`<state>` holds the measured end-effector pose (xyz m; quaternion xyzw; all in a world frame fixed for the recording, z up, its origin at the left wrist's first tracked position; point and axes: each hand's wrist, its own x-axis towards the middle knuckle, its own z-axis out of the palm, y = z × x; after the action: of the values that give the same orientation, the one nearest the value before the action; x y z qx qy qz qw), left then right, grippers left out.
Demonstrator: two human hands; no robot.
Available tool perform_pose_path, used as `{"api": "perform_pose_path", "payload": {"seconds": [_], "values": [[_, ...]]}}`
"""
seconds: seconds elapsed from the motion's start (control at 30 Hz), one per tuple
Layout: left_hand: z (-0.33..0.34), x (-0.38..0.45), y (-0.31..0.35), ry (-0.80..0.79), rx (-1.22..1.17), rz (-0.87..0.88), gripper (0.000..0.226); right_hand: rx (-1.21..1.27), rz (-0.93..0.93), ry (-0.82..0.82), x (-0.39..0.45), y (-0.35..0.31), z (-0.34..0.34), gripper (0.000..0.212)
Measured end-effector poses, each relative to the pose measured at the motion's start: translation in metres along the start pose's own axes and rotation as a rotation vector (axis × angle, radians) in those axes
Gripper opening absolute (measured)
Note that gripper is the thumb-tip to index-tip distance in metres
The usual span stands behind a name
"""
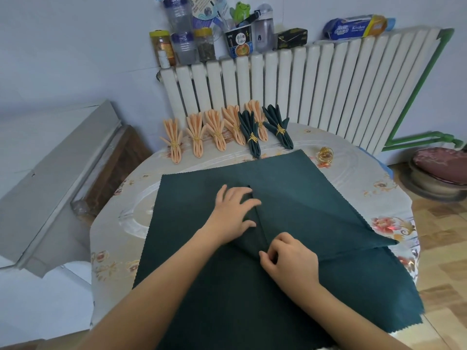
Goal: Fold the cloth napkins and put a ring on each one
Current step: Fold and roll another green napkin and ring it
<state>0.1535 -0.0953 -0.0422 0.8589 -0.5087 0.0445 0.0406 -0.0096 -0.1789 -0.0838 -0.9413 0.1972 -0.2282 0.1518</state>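
Now both hands (pixel 233 210) (pixel 290 258) on dark green napkin (pixel 316 198), right pinching fold.

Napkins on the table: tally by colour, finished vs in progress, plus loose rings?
Peach ringed napkins: 5
Dark green ringed napkins: 2
Dark green napkin being folded: 1
Loose gold ring: 1
Total: 8 napkins, 1 loose ring

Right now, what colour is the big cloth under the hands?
Dark green napkin, clearest in the head view.

Ahead of you: white radiator (pixel 328 79), its top crowded with jars (pixel 161 45), bottles (pixel 180 29), noodle cup (pixel 238 41), frog toy (pixel 241 10). Floral tablecloth (pixel 379 188).
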Motion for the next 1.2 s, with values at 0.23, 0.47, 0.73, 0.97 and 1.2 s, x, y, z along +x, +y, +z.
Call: {"api": "perform_pose_path", "payload": {"seconds": [0.23, 0.47, 0.73, 0.97, 1.2], "values": [[0.026, -0.001, -0.014, -0.101, -0.183, -0.377, 0.051, 0.037, 0.016, 0.002, -0.001, 0.001, 0.006, 0.049], [0.032, 0.012, -0.013, -0.181, -0.08, -0.37, 0.051, 0.029, -0.008, 0.022, -0.001, 0.001, 0.007, 0.047], [0.043, 0.012, -0.013, -0.174, -0.033, -0.392, 0.052, 0.083, -0.048, 0.01, -0.006, 0.003, 0.008, 0.02], [0.028, -0.003, -0.001, 0.289, -0.229, -0.268, 0.04, 0.169, -0.041, -0.136, -0.008, 0.009, 0.0, 0.009], [0.02, -0.067, 0.044, 0.095, -0.46, 0.067, 0.035, 0.146, -0.1, -0.136, -0.009, 0.008, -0.006, 0.013]]}}
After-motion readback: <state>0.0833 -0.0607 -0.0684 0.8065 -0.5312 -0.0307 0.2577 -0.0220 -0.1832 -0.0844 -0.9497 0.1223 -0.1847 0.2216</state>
